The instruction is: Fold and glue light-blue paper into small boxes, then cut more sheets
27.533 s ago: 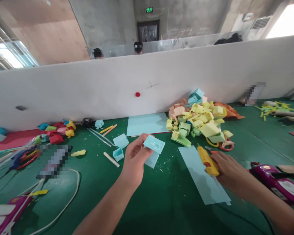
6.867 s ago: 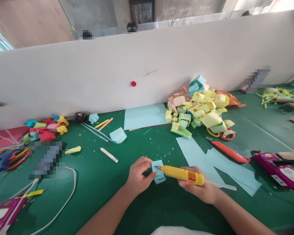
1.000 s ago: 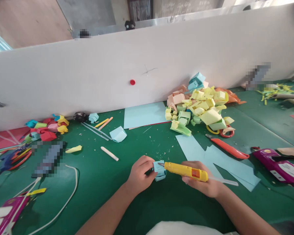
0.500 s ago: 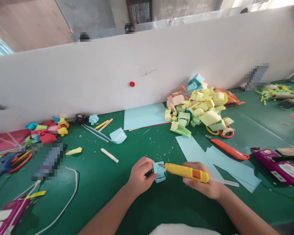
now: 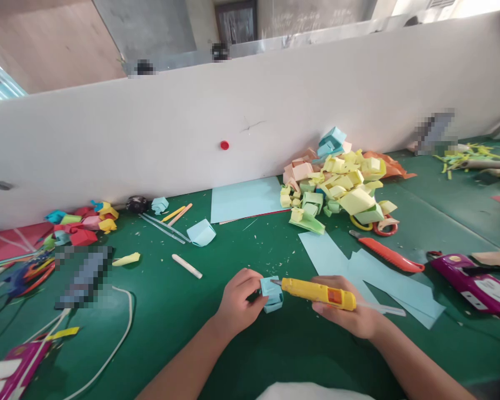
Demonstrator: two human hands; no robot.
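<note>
Between the thumb and fingers of my left hand [image 5: 241, 300] is a small folded light-blue paper piece [image 5: 274, 300], box-like in shape. My right hand [image 5: 350, 316] is wrapped round a yellow hot glue gun [image 5: 319, 293], with a clear glue stick [image 5: 385, 309] poking out of its back end. The gun's metal nozzle points left and meets the top of the blue paper piece. Whether glue is coming out is too small to see. Light-blue paper sheets [image 5: 400, 286] lie beyond my right hand.
A heap of folded yellow, green and peach paper pieces [image 5: 345, 183] rests against the white partition [image 5: 170, 133]. A red utility knife [image 5: 391, 254] and a purple stapler-like tool [image 5: 470, 280] lie to the right. Leftward are a phone [image 5: 85, 276], its white cable [image 5: 129, 316] and a white stick [image 5: 186, 266].
Both hands hold almost the same place, the nozzle staying at the blue paper piece. The whole view has shifted very slightly.
</note>
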